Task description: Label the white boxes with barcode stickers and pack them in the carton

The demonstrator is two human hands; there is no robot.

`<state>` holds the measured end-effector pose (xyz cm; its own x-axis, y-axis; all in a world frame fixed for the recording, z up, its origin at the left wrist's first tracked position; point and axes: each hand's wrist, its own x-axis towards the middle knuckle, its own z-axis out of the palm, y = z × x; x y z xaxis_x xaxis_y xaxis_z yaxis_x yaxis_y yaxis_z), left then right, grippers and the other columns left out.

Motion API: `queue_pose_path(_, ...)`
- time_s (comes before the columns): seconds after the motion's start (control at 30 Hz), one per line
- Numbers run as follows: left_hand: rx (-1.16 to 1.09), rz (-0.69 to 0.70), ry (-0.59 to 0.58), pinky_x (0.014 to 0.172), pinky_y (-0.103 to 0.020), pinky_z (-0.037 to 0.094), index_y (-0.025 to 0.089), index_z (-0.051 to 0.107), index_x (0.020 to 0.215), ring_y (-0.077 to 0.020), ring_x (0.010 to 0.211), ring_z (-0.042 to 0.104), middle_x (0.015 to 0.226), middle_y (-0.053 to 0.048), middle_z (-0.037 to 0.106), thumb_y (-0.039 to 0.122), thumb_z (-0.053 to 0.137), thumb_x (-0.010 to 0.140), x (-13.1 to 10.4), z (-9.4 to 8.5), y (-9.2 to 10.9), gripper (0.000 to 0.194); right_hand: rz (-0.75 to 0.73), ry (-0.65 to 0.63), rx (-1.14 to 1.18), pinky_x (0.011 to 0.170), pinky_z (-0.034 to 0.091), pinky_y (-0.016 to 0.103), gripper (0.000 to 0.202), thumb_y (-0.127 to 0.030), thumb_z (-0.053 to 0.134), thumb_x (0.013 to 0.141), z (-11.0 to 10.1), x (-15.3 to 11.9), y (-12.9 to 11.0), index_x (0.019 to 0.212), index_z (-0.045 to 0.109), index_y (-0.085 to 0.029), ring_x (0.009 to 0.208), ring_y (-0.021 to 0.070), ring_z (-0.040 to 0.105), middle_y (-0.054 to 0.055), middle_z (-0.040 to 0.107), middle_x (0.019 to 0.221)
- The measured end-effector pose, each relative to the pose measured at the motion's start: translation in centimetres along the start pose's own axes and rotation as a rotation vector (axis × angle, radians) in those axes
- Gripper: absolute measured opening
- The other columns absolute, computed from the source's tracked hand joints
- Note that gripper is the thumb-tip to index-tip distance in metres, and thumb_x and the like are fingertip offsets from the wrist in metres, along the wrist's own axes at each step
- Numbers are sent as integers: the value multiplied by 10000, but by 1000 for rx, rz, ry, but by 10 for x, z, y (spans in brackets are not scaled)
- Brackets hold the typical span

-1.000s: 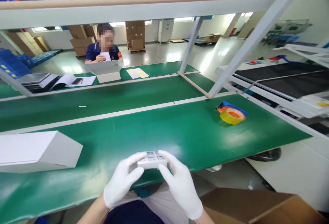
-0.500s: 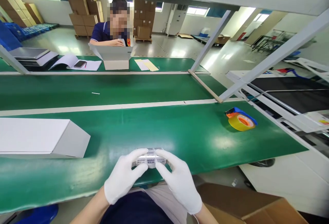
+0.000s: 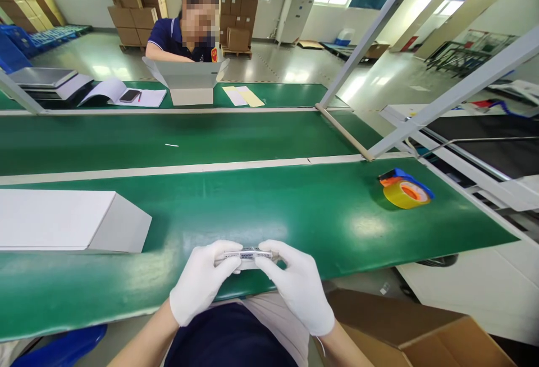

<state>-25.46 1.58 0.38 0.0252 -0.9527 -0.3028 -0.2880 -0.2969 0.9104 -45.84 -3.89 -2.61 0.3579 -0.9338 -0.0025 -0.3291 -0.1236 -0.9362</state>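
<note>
Labelled small boxes [image 3: 247, 255], white and pressed together in a flat row, sit between both gloved hands just above the near edge of the green table [image 3: 269, 210]. Only the top edge of the row shows; the fingers cover its ends and underside, and the printing is too small to read surely beyond what looks like "4000" repeated. How many boxes make up the row cannot be told.

Left hand [image 3: 202, 284] grips the left end, fingers curled over the top and thumb tucked beneath. Right hand [image 3: 300, 288] mirrors it on the right end, fingertips meeting the row from above. Both wear white gloves, wrists angled inward, forearms bare and cut off by the bottom of the view.

On the table, a long white carton [image 3: 69, 221] lies well to the left, its far end cut off by the frame. A roll of yellow tape [image 3: 405, 192] in a blue and orange dispenser rests well to the right. Beyond a pale dividing strip runs a second green belt [image 3: 168, 137], and across it another person [image 3: 183, 30] sits behind an open white box [image 3: 187, 82], with papers and a phone [image 3: 129, 95] beside it. Stacked brown cartons [image 3: 130, 2] line the back wall. A brown cardboard box [image 3: 404, 327] stands by the right knee, partly out of view.
</note>
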Motion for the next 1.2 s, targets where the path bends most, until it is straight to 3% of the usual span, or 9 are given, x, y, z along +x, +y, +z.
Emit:
queue_pose_path(0.17, -121, -61, -15, 843, -191, 557, 171, 721, 1103, -120, 871, 697, 999, -10, 719, 349, 619, 919, 2, -1, -6, 275, 90, -14, 46, 728, 431, 187, 165, -352, 643, 870, -1, 2, 0, 872, 696, -196, 748, 82, 563, -41, 622, 818)
queue_pose_path(0.37, -107, -26, -16, 863, -196, 549, 172, 730, 1098, -132, 910, 685, 999, -22, 717, 390, 634, 925, 4, -3, -10, 295, 261, -151, 332, 819, 555, 225, 464, -367, 659, 851, -1, 1, -2, 1273, 649, -175, 926, 164, 677, 20, 685, 1033)
queue_pose_path(0.5, -51, -30, -15, 856, -188, 548, 175, 731, 1076, -127, 904, 680, 988, -15, 719, 380, 635, 922, 3, -3, -8, 274, 195, -134, 346, 741, 532, 164, 140, -274, 635, 866, -2, 0, -9, 897, 721, -168, 808, 124, 650, 2, 660, 870)
queue_pose_path(0.57, -72, -51, -15, 837, -189, 560, 165, 722, 1068, -127, 868, 689, 958, -18, 720, 385, 643, 915, 3, -2, -7, 279, 186, -103, 322, 713, 504, 154, 133, -243, 628, 866, -2, 0, -11, 786, 691, -156, 753, 106, 616, 0, 634, 807)
queue_pose_path(0.8, -254, -131, -5, 796, -240, 615, 96, 696, 1031, -170, 842, 718, 957, -75, 722, 468, 708, 861, 8, 1, -6, 409, 251, -82, 304, 655, 489, 207, 182, -296, 610, 858, 1, 3, -3, 818, 666, -128, 673, 128, 589, 26, 603, 721)
queue_pose_path(0.9, -280, -142, 8, 799, -244, 622, 106, 682, 1100, -160, 842, 717, 1018, -72, 723, 445, 715, 859, 12, 2, -8, 417, 122, 115, 54, 666, 503, 262, 298, -395, 629, 875, 4, 4, 6, 1022, 709, -148, 715, 151, 580, 39, 606, 798)
queue_pose_path(1.0, -286, -131, -31, 927, -245, 610, 156, 627, 1258, -160, 1012, 710, 1176, -55, 702, 335, 762, 819, 12, 1, -8, 493, -172, 352, -258, 908, 502, 369, 307, -397, 625, 951, 7, 2, 12, 1171, 692, -194, 1023, 202, 568, 73, 591, 1087)
queue_pose_path(1.1, -295, -94, -94, 1053, -255, 565, 186, 605, 1310, -169, 1194, 653, 1309, -50, 648, 286, 760, 821, 9, 3, -6, 522, -376, 268, -320, 1064, 422, 428, 169, -253, 593, 1004, 13, -1, 12, 1136, 686, -204, 1228, 220, 478, 74, 523, 1234)
queue_pose_path(1.2, -327, -61, -130, 1040, -259, 571, 183, 640, 1279, -169, 1168, 661, 1299, -56, 648, 301, 717, 871, 7, 6, -2, 431, -464, 198, -313, 1077, 405, 435, 154, -158, 572, 1006, 18, 0, 5, 1108, 679, -200, 1269, 222, 445, 73, 503, 1256)
